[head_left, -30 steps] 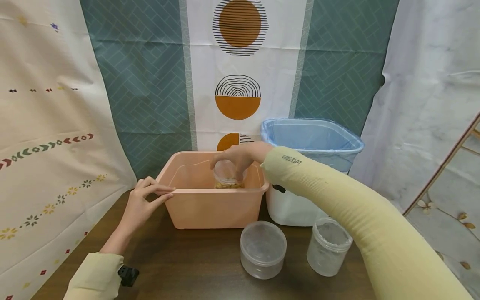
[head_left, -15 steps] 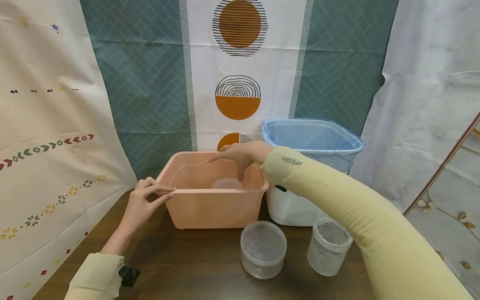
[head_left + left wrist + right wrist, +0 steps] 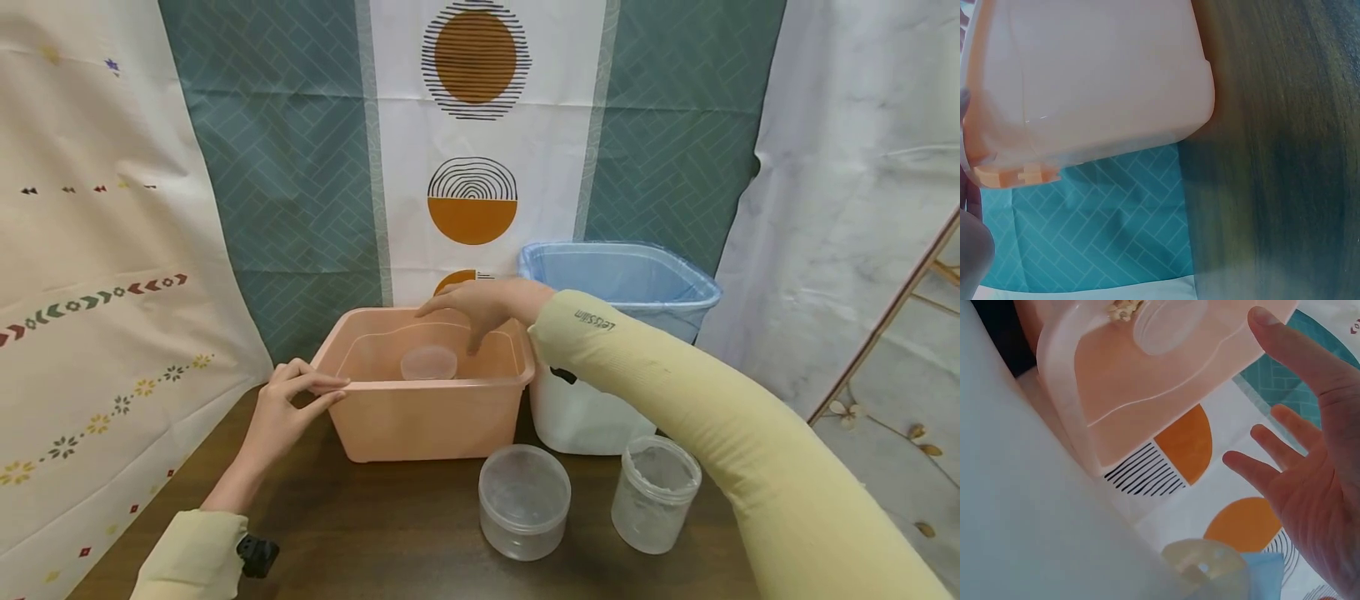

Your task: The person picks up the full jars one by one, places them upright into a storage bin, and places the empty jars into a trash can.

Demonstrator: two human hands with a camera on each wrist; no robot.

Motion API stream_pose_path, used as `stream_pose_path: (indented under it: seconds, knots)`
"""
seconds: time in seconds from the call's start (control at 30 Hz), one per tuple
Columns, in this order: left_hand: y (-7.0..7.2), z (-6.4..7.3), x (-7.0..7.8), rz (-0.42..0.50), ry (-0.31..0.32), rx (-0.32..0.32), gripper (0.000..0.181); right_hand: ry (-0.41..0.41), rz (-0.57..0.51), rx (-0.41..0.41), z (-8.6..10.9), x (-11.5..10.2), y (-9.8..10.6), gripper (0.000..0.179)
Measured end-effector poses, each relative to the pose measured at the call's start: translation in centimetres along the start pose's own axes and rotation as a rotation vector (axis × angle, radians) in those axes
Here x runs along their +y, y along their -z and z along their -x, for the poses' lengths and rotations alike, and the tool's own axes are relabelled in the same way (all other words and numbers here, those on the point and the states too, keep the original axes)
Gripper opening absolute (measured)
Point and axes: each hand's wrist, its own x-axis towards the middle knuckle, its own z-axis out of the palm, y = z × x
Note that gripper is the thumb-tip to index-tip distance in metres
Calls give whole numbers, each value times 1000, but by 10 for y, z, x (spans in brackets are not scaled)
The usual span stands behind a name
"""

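A peach plastic tub (image 3: 427, 421) stands on the dark wooden table. My left hand (image 3: 288, 398) pinches its front left rim between thumb and fingers; in the left wrist view only parts of that hand (image 3: 972, 250) show at the edge. Above the tub's right side my right hand (image 3: 487, 308) holds nothing, its fingers spread apart. Down inside the tub sits a clear round plastic jar (image 3: 429, 363), its lower part hidden behind the front wall. The right wrist view shows the jar's round top (image 3: 1169, 324) beside some tan pieces (image 3: 1124, 309).
Two more clear jars stand in front: a wide one (image 3: 523, 504) and a narrower one (image 3: 654, 496) with a ragged film around its mouth. A white bin with a blue liner (image 3: 622, 275) is right of the tub. Patterned cloths (image 3: 292, 158) hang behind.
My right hand has let go of the jar, which dropped lower into the tub and now sits farther left. The left hand stays on the rim.
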Motion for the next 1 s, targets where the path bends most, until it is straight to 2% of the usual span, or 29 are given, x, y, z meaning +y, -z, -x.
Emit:
stream_pose_path:
  seconds: [0.27,0.43,0.63,0.73,0.87,1.0]
  knots:
    - [0,1,0,-2,-4,-4,25,39,-82,70,12,9,6,87]
    - [-1,2,-2,-5,-3,-13,25,-9,-146,120,27,17,14,86]
    - [0,1,-3,-3,-3,-2,26,-83,-141,210,54,26,28,82]
    - [0,1,-3,-5,-10,3,27,-96,-171,265,69,34,32,79]
    - [-1,3,-4,2,-12,0,27,-88,-224,343,91,45,31,72]
    - [-1,2,-5,3,-12,3,27,-94,-220,436,115,56,26,64]
